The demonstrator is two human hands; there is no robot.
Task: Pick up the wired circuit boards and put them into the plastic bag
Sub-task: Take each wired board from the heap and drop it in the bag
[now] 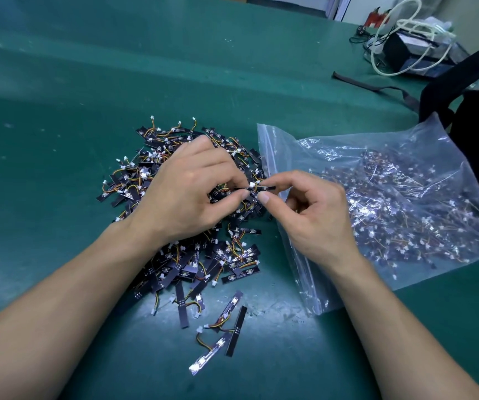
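A wide green table (88, 67) fills the view from above. On its right half lies a large clear plastic bag (270, 145), crumpled and already holding many wired circuit boards; its zip edge runs along the side that faces the middle of the table. A dark fabric bag (477, 116) sits just behind it at the right edge, with a black strap (376, 88) trailing across the table. Just left of the plastic bag, touching its zip edge, is a dense pile of circuit boards (232, 261): thin black strips with short orange and yellow wires and white plugs. The left hand (186, 194) hangs over the middle of the pile and hides much of it; the right hand (319, 215) and its forearm lie across the bag's near corner. Both hands meet at the seam between pile and bag, each pinching one end of a single board (264, 188) between thumb and forefinger, the other fingers curled. In the far right corner a coil of white cable (405, 27) rests on a dark box (405, 53). A few stray boards (231, 307) lie apart from the pile, nearest the viewer.
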